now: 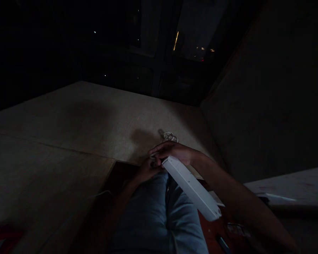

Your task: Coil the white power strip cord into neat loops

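A long white power strip (192, 188), with small screw holes along one side, slants over my lap. Its upper end lies against the palm side of my right hand (172, 151), whose bent fingers reach past it to the left. My left hand (149, 170) is closed just below those fingertips. A short pale loop of cable (153, 154) shows between the two hands, seemingly pinched by the left fingers; dim light hides the exact grip. Beyond my right hand, a coil of white cable (170, 136) lies on the pale surface.
My legs (151, 215) in blue trousers are beneath the strip, over a dark red surface (210, 233). On it lie a dark pen-like item (223, 244) and a clear object (237, 229). A wall (267, 106) rises on the right; dark windows (190, 42) stand ahead.
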